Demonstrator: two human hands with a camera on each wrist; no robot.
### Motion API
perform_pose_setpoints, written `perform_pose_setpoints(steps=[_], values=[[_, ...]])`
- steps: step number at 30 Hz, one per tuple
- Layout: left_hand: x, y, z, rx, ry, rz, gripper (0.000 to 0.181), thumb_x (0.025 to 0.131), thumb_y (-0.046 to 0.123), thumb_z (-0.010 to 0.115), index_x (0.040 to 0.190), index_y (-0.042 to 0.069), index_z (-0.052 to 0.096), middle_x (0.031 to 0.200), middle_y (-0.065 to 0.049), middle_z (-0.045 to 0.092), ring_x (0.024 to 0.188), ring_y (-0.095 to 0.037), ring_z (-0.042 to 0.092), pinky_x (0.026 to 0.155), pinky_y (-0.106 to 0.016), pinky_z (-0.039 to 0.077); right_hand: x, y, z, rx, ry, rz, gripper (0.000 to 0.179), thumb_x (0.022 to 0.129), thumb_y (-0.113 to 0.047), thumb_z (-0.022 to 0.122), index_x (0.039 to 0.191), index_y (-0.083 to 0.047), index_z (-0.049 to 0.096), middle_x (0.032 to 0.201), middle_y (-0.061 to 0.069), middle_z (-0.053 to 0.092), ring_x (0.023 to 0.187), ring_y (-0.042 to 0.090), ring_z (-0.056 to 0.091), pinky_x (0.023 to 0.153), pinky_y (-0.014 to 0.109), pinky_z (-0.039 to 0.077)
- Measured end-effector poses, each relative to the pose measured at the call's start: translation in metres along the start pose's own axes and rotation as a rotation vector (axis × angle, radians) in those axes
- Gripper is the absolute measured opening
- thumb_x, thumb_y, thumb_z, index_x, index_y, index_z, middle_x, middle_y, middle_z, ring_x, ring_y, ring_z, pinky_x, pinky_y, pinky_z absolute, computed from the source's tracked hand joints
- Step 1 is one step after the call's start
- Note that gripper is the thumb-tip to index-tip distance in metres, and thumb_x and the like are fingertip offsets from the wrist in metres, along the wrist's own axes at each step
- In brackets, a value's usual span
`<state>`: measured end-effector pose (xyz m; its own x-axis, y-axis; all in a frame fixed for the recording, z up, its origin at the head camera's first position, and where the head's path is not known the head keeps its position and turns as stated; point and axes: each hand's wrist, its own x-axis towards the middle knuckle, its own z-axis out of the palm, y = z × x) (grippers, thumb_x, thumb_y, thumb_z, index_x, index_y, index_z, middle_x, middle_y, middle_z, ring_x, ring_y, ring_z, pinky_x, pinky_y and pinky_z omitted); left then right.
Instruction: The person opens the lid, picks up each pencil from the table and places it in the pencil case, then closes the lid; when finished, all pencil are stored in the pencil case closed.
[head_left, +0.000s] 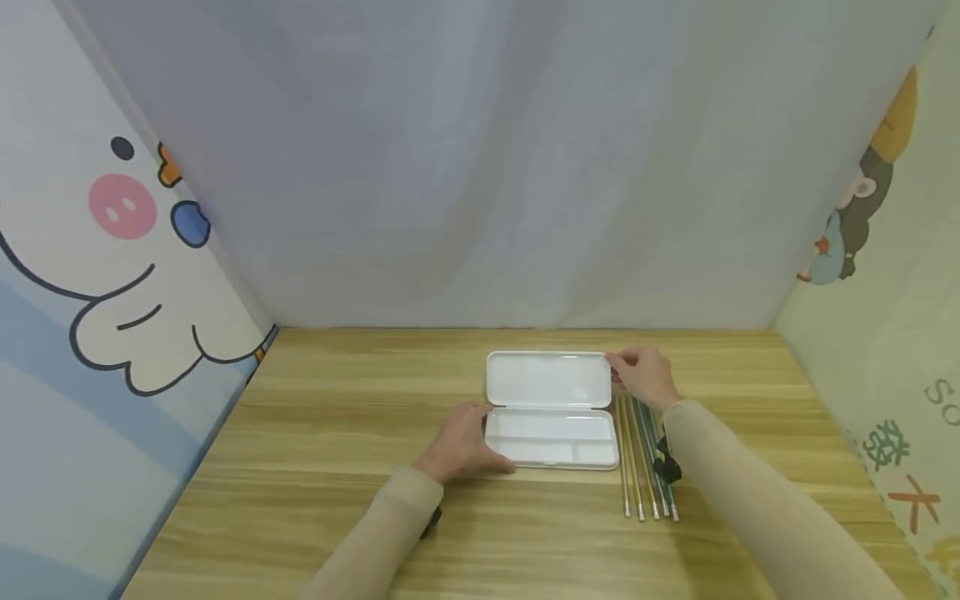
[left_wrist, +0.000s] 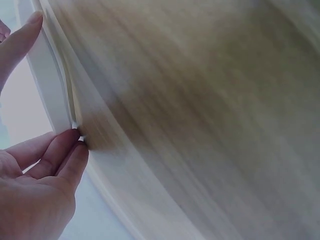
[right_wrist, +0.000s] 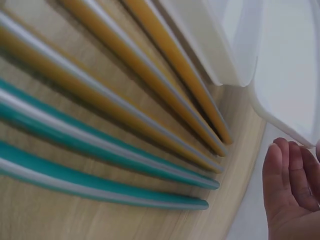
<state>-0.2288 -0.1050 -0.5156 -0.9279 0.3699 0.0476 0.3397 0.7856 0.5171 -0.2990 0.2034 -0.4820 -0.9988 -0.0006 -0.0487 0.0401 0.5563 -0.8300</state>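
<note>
1. A white pencil case (head_left: 551, 412) lies open near the middle of the wooden surface (head_left: 337, 433), toward its far edge, with the lid (head_left: 547, 379) folded back and the divided tray (head_left: 551, 437) facing up.
2. The left hand (head_left: 461, 450) rests at the tray's left end, fingers fairly straight and touching the case edge, as the left wrist view confirms; it steadies the case and clasps nothing.
3. The right hand (head_left: 641, 375) pinches the lid's right corner between its fingertips.
4. A row of pencils (head_left: 648, 458), yellow and teal, lies on the surface just right of the case, running toward the near edge.
5. Judged from this, the step in hand is the opening of the case; nothing is loaded yet. The next move likely calls for the right hand to let go of the lid and pick a pencil, while the left hand keeps the tray from sliding.
</note>
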Motion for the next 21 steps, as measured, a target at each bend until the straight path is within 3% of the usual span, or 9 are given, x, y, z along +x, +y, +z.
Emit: perform_pose_setpoints(steps=[7,15,21], values=[[0.003,-0.001,0.002,-0.012,0.002,0.002,0.084,0.049,0.049,0.091,0.116,0.005,0.063,0.098,-0.002,0.060,0.091,-0.019,0.052,0.084,-0.035,0.043,0.000,0.000,-0.003,-0.024,0.010,-0.005,0.033,0.096,-0.025,0.058,0.107,0.005,0.067,0.091,0.018,0.067,0.081,0.029,0.066,0.066,0.031,0.054],[0.003,-0.001,0.001,-0.028,-0.015,-0.007,0.081,0.050,0.048,0.091,0.113,0.005,0.065,0.097,-0.003,0.061,0.090,-0.019,0.053,0.083,-0.035,0.044,-0.002,0.001,-0.006,0.016,-0.027,-0.007,0.035,0.096,-0.027,0.058,0.109,0.004,0.066,0.097,0.021,0.066,0.086,0.032,0.065,0.074,0.040,0.054],[0.004,0.001,0.001,-0.017,-0.023,-0.015,0.081,0.050,0.048,0.091,0.113,0.004,0.065,0.098,-0.004,0.061,0.091,-0.019,0.053,0.083,-0.036,0.045,-0.010,-0.001,-0.014,0.021,-0.055,-0.043,0.036,0.096,-0.027,0.058,0.110,0.005,0.065,0.099,0.021,0.066,0.089,0.033,0.064,0.074,0.039,0.053]])
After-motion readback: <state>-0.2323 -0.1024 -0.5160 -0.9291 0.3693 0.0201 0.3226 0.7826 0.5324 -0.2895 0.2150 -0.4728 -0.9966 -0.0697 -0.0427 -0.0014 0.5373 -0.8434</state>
